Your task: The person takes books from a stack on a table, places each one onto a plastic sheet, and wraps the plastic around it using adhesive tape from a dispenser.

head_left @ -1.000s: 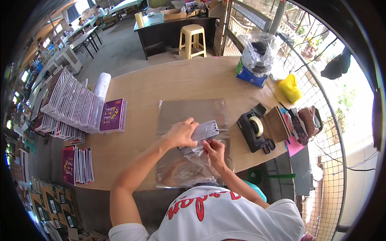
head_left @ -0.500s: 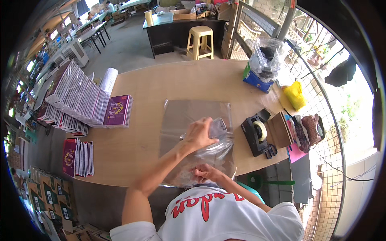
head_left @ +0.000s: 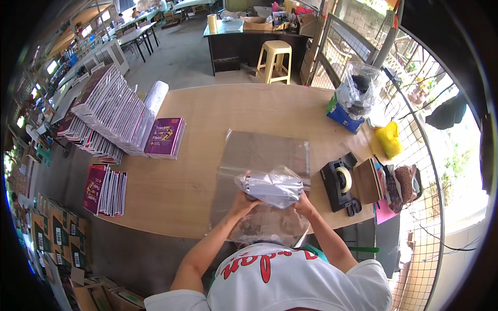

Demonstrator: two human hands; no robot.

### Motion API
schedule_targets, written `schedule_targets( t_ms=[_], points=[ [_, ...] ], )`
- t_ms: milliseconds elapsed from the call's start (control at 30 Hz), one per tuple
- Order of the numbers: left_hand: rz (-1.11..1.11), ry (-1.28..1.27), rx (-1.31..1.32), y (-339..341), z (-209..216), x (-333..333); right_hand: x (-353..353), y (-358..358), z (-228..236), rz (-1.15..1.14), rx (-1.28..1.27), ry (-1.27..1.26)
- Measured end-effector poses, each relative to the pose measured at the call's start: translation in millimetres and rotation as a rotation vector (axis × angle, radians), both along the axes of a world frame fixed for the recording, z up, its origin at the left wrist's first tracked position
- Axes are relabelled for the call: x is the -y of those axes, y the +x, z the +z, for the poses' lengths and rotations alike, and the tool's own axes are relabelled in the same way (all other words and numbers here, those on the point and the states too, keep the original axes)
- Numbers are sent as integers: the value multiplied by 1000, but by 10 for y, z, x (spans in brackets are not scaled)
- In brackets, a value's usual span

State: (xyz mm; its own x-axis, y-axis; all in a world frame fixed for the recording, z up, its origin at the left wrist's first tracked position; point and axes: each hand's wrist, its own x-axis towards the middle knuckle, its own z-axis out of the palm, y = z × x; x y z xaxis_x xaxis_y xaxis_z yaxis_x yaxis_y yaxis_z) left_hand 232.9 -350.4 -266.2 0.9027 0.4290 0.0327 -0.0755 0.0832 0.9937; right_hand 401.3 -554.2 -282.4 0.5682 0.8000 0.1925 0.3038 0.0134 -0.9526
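Near the table's front edge I hold a stack of spiral-bound notebooks [head_left: 273,188] in clear plastic, its white page edges turned up. My left hand [head_left: 245,202] grips its left side and my right hand [head_left: 302,203] its right side. The fingers of both hands are partly hidden by the stack. Beneath it, clear plastic sheets [head_left: 259,147] lie flat on the brown table, and loose film shines between my forearms.
Wrapped notebook stacks [head_left: 114,111] lean at the left, beside a purple-covered pile [head_left: 165,137] and a loose pile [head_left: 106,190]. To the right are a tape dispenser [head_left: 332,182], scissors [head_left: 354,208], a yellow bag [head_left: 389,140] and a plastic-covered bundle [head_left: 355,96]. A stool [head_left: 275,61] stands beyond.
My left hand has come down and back from over the plastic, and my right hand has moved outward to the right. The notebook stack now shows between both hands. The view has shifted slightly.
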Motion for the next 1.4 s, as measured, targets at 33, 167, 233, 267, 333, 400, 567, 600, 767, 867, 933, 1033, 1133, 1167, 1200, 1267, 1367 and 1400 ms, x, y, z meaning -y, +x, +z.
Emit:
schedule_targets(
  t_ms=[33,167,233,267,333,400,567,600,767,867,933,1033,1133,1167,1200,1267,1367,1400],
  points=[
    [78,162,89,-42,-47,-52,50,96,-1,84,212,-77],
    [165,1123,161,-364,1210,-444,108,-53,1414,-17,185,47],
    [32,1419,199,-280,1574,-627,80,-68,2185,229,675,-130],
    [-116,1714,237,-232,1745,-684,23,-102,2430,231,669,-137],
    [-219,1736,379,-119,2224,-638,-208,-202,2779,420,1095,-398],
    [-326,1749,534,-89,2298,-593,-291,-185,2820,442,1088,-465],
    [432,205,297,-498,814,-26,-40,-162,2683,336,1056,-394],
    [419,182,239,-495,673,169,81,-171,2670,325,1054,-401],
    [373,697,172,-368,723,338,429,-254,2607,109,1080,-431],
    [264,909,175,-391,787,249,407,-179,2651,89,1109,-451],
    [167,1089,140,-432,868,126,366,-158,2784,96,1087,-485],
    [60,1290,44,-464,1026,47,106,-230,2911,83,889,-345],
    [27,1244,0,-477,1031,59,-350,-297,2714,57,1061,-425],
    [-2,1252,-23,-462,1032,54,-459,-211,2581,70,1411,-674],
    [-33,1265,-43,-451,1041,34,-488,-16,2517,55,1406,-682],
    [-124,1297,-34,-424,1139,-33,-406,331,2556,-254,1387,-560],
    [-265,1293,-2,-344,1222,-194,-195,229,3116,47,1096,-187],
    [-363,1275,30,-326,1245,-276,-191,143,3139,48,1092,-191]
  ],
)
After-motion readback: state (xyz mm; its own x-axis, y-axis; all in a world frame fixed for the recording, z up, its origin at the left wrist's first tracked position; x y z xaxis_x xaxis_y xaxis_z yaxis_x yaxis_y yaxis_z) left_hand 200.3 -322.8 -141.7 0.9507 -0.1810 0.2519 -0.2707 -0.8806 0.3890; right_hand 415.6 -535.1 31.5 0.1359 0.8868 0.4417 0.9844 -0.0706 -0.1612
